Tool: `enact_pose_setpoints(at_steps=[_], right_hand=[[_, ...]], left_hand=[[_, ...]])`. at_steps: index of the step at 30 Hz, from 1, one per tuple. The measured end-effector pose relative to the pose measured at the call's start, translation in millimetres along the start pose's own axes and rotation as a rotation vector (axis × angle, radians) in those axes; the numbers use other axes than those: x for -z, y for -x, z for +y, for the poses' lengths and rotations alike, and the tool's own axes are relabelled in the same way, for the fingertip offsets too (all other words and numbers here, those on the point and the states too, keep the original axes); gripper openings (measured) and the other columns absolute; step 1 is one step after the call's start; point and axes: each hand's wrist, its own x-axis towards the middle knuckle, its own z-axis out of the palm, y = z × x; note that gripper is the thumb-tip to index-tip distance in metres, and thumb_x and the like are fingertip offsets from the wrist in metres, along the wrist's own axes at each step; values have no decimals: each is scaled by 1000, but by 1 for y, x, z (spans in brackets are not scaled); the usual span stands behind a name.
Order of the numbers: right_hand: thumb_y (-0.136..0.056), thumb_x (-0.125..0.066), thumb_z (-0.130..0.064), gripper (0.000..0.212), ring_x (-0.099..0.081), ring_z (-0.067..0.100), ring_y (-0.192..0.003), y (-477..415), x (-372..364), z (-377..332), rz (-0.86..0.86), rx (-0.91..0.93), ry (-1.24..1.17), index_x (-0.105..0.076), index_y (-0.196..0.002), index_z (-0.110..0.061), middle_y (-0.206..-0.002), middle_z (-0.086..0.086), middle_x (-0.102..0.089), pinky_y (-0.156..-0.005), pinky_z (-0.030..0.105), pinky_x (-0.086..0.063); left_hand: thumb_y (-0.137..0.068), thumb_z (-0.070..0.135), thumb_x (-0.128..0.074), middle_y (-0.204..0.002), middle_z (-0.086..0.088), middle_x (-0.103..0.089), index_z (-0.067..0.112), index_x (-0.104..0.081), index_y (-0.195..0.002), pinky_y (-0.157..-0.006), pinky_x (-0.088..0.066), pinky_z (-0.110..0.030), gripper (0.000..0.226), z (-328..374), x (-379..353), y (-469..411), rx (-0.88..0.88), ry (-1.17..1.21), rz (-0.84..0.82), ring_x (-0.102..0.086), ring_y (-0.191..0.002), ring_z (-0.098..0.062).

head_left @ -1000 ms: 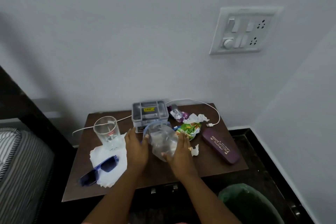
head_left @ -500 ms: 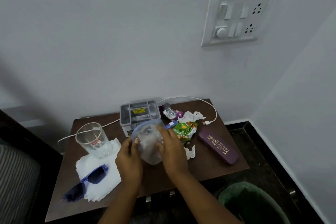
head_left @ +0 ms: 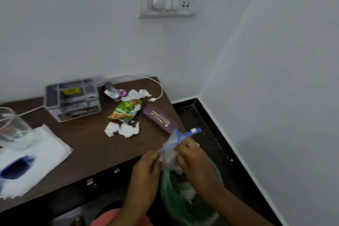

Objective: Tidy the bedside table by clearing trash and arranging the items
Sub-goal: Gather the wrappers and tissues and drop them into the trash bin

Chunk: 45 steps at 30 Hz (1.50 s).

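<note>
Hands come first in view: the left hand (head_left: 146,166) and the right hand (head_left: 192,156) are both clamped on a crumpled clear plastic zip bag with a blue seal strip (head_left: 171,149), pinching it between them. The bag is held off the front right corner of the dark brown wooden bedside table (head_left: 88,139), directly above the green-lined waste bin (head_left: 183,205), so the drop is straight down and nothing stands between bag and bin. Its blue strip sticks up and to the right, past the right hand's fingers.

Farther back on the table, two wads of white tissue (head_left: 122,129) lie near the middle, with a green snack wrapper (head_left: 127,110) just behind them and a purple spectacle case (head_left: 158,119) to their right, nearest the right hand. Beyond sit a silvery purple wrapper (head_left: 114,93), a white charging cable (head_left: 156,89) and a grey plastic organiser box (head_left: 71,99). Far left, blurred, are a clear drinking glass (head_left: 11,124) and blue sunglasses (head_left: 15,167) on white napkins (head_left: 36,152).
</note>
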Motion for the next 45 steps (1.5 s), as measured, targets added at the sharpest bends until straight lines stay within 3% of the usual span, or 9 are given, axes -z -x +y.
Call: enact_pose_setpoints(at_steps=[3,7,9,14,21,27,31,38,45], right_hand=[[-94,-48,-12,25,-54,13,-101,46,7,47,-146,-178,144,-61,-116,-12,-115,4,-57,-84,19,-39],[-98,-39,-19,44,-43,13,-128,83,-7,92,-360,-402,258,-35,-142,-21,-146,6,-32,-103,18,-31],[-97,-39,-21,51,-34,15,-136,95,-16,106,-435,-463,297,-26,-145,-30,-153,6,-22,-107,19,-30],[-93,-46,-27,48,-40,15,-131,95,-30,111,-417,-460,333,-37,-140,-31,-150,-1,-31,-107,20,-31],[-92,-53,-24,31,-53,6,-108,12,-52,21,-71,-74,15,-58,-122,-22,-120,-6,-57,-93,12,-36],[-88,-58,-28,44,-44,17,-122,-77,-102,-35,6,-63,-46,-49,-130,-18,-134,2,-44,-101,29,-40],[-90,-54,-27,33,-49,20,-112,-99,-131,-41,-27,-186,5,-55,-122,-22,-126,2,-45,-91,33,-46],[-83,-57,-5,15,-58,19,-88,-78,-130,-41,135,-213,-128,-69,-89,-11,-94,2,-64,-76,21,-43],[-75,-65,1,32,-64,2,-74,-58,-132,-71,162,-236,-486,-66,-78,-31,-79,-11,-66,-66,14,-50]], left_hand=[[-96,12,-47,-129,0,-58,20,-55,-126,-96,-36,-14,32,-15,-55,8,109,-113,-263,-53,-116,-7],[-97,17,-42,-157,-9,-16,9,-10,-149,-115,-19,-20,61,-45,-92,11,250,-398,-545,-22,-143,-16],[-97,23,-42,-158,-11,-10,9,-7,-150,-117,-19,-28,65,-55,-90,9,314,-566,-594,-18,-145,-21],[-92,29,-50,-149,-1,-31,21,-39,-140,-113,-28,-25,50,-54,-80,6,225,-552,-408,-36,-135,-16],[-87,13,-61,-119,9,-59,25,-64,-111,-99,-37,-12,28,-23,-7,-10,-49,-243,91,-54,-112,-2],[-89,9,-58,-104,9,-67,26,-65,-103,-74,-47,-16,23,-35,71,-27,177,109,328,-62,-95,-4],[-93,5,-51,-103,-8,-66,9,-62,-110,-64,-54,-18,21,-48,88,-37,370,432,371,-63,-87,-14],[-93,9,-50,-107,-1,-64,19,-59,-119,-74,-49,-22,29,-48,84,-44,424,588,268,-61,-101,-15],[-85,4,-61,-91,-12,-75,9,-72,-100,-64,-58,-17,19,-51,86,-45,431,640,245,-69,-82,-19]])
